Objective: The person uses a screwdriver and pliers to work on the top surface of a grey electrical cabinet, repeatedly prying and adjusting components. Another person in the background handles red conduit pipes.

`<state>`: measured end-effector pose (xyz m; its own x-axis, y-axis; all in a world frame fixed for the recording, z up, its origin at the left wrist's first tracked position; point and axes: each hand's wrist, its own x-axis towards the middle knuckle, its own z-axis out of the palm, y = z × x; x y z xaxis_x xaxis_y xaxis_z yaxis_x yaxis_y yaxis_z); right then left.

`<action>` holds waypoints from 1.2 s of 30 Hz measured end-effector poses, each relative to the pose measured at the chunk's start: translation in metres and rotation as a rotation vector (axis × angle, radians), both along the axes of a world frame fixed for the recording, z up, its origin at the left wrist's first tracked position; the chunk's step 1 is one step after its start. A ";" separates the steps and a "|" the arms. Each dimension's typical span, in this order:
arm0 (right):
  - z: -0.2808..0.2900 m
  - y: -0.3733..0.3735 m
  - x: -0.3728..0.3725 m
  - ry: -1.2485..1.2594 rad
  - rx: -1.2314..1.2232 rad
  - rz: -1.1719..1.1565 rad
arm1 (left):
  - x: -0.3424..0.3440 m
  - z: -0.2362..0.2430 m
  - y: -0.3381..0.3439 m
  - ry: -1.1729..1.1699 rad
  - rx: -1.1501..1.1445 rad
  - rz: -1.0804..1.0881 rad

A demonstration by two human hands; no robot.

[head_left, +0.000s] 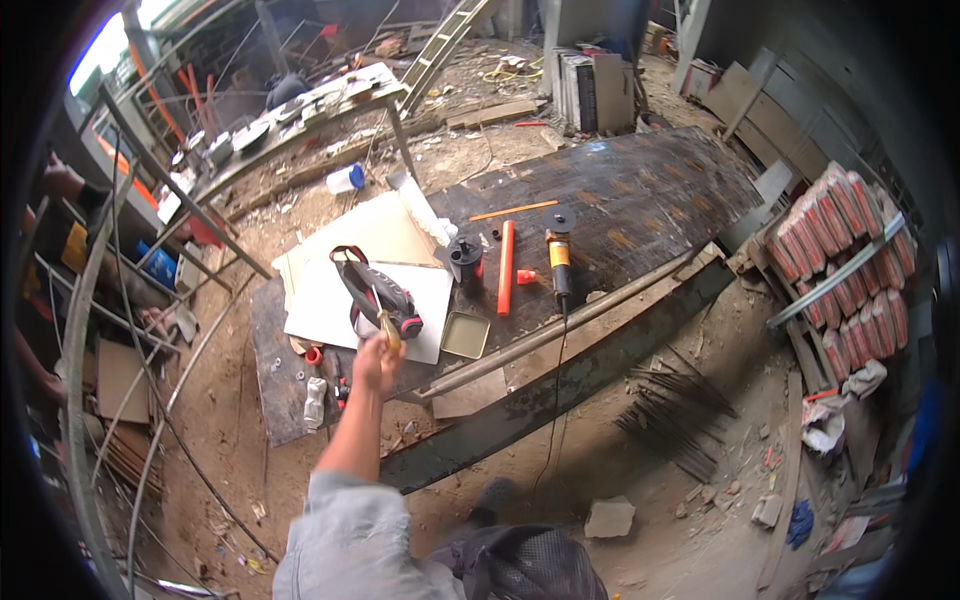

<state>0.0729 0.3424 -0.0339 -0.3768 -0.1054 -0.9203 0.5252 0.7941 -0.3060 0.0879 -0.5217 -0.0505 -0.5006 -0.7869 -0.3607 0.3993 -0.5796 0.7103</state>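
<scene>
My left hand point(378, 362) is closed on the yellowish handle of a screwdriver-like tool point(391, 332), its shaft over a black, grey and red bag-like item point(372, 290). That item lies on a white board point(305, 318) on a dark, stained work table point(650, 190). Right of it are a dark cylindrical container point(466, 255), an orange tube point(506, 268), a yellow-black angle grinder point(558, 255) with its cord hanging, and a shallow tray point(468, 335). Small tools and fittings point(330, 385) lie near my wrist. My right hand is not in view.
A bent metal railing point(80, 340) stands left, with another person's arm point(60, 180) beyond. A cluttered bench point(290, 125) and ladder point(435, 55) stand behind. At right are stacked red-white packages point(830, 230). Steel rods point(670, 420) and rubble point(608, 517) lie on the dirt floor.
</scene>
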 end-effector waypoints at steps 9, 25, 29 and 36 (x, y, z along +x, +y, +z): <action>-0.049 0.107 0.146 -0.025 -0.197 -0.304 | 0.011 0.190 0.377 -0.119 -0.294 -0.767; -0.048 0.363 0.820 -0.033 0.530 -1.952 | 0.049 0.256 0.978 0.077 -0.740 -1.928; -0.089 0.323 0.861 0.076 0.147 -2.309 | 0.070 0.259 1.088 0.262 -0.273 -2.055; -0.066 0.326 0.724 0.319 -0.271 -2.406 | 0.050 0.291 1.310 0.646 -0.520 -2.119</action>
